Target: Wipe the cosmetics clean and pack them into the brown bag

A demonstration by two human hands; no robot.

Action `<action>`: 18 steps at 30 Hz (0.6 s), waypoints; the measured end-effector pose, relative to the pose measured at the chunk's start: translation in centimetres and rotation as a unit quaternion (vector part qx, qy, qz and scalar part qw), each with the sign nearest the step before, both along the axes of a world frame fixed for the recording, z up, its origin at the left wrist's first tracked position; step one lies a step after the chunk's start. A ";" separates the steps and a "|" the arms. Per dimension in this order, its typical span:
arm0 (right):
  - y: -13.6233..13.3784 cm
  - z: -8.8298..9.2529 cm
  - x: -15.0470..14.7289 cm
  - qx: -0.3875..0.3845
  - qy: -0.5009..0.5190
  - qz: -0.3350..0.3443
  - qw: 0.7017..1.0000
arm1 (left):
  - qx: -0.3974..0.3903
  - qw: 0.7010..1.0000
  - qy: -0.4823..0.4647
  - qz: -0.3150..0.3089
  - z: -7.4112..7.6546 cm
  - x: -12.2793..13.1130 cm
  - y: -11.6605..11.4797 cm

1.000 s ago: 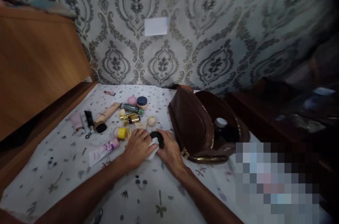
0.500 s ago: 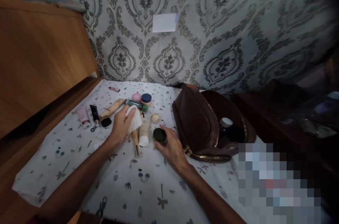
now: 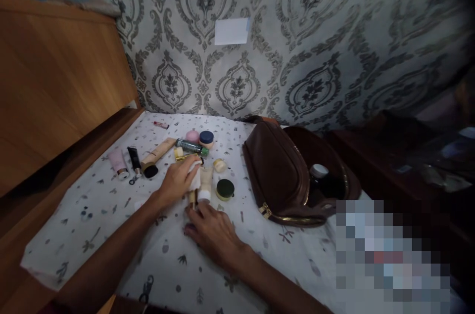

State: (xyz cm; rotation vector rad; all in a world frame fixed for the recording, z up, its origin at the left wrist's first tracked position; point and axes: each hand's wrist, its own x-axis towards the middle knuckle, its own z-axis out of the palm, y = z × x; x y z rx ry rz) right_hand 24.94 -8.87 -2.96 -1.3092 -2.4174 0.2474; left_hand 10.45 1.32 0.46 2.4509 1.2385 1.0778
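Note:
My left hand (image 3: 178,180) is closed on a white wipe (image 3: 195,183), which lies over the upper part of a slim gold cosmetic tube (image 3: 192,199). My right hand (image 3: 215,232) has its fingers round the lower end of that tube, hiding its tip. Just right of the tube lies a cream squeeze tube (image 3: 205,180) with a white cap. A jar with a dark green lid (image 3: 225,189) stands beyond my right hand, untouched. Above it sits a small cream jar (image 3: 219,165). A gold stick (image 3: 184,157) shows beyond my left fingers.
Behind are a green bottle (image 3: 191,147), a pink-lidded jar (image 3: 192,136) and a blue-lidded jar (image 3: 206,139). A beige tube (image 3: 159,156), black tube (image 3: 134,159) and pink tube (image 3: 118,163) lie left. An unzipped brown bag (image 3: 276,170) stands right; a wooden cabinet (image 3: 63,81) borders the left.
My right hand has let go of the green-lidded jar and moved left and nearer to the gold tube's lower end. My left hand, with the wipe, has shifted slightly right and down.

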 end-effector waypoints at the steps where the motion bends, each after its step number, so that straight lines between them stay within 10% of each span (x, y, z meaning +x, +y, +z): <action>1: 0.0 -0.3 -0.3 -0.005 -0.008 -0.008 1.000 | 0.010 1.000 0.013 -0.017 -0.2 0.2 -0.3; 9: 0.5 -0.7 1.5 0.027 0.118 -0.039 0.992 | 0.065 0.988 0.057 -0.131 -0.5 1.6 -2.0; 18: 1.1 1.2 3.9 0.004 0.450 -0.122 0.885 | 0.077 0.985 0.059 -0.145 -0.5 2.4 -2.6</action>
